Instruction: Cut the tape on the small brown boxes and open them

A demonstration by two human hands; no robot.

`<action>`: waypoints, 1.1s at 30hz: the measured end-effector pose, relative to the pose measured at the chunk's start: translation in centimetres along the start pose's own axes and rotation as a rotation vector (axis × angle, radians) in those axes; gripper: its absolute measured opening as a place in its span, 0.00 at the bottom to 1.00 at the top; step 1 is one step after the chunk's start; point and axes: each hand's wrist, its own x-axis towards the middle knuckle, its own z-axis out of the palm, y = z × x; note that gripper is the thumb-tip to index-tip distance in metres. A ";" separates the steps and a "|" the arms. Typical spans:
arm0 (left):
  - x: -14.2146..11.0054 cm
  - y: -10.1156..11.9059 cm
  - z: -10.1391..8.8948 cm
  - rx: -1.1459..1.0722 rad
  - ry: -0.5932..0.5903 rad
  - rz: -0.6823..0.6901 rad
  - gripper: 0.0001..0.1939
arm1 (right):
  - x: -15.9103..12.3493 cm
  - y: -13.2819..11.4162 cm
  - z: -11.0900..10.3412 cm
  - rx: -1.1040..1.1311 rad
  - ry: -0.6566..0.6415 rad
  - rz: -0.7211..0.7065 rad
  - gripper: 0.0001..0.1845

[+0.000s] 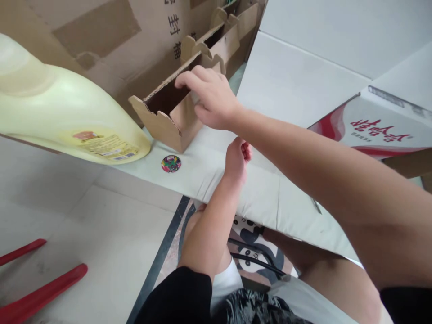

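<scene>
My right hand [216, 96] reaches over the near cardboard box [191, 119], its fingers bent above the long opening and its thumb lower, by the box's side wall. Something small and greyish shows between thumb and fingers, too unclear to name. Below it, my left hand [238, 155] is closed above the pale table covering [209, 175], with its fingers curled in. My right wrist partly covers it, and whatever it may hold is hidden. A round, colourful printed disc [171, 164] lies flat in front of the box.
More narrow cardboard boxes [229, 45] stand in a row behind. A large pale-yellow bottle [77, 108] lies at left, before a big carton [141, 40]. At right are white panels [303, 67] and a red-and-white carton [374, 123]. Red bars [47, 288] show at lower left.
</scene>
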 end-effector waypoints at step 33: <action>-0.5 2.4 -0.7 -0.028 -0.041 -0.102 0.18 | 3.0 -1.0 -7.5 0.037 -0.076 0.516 0.22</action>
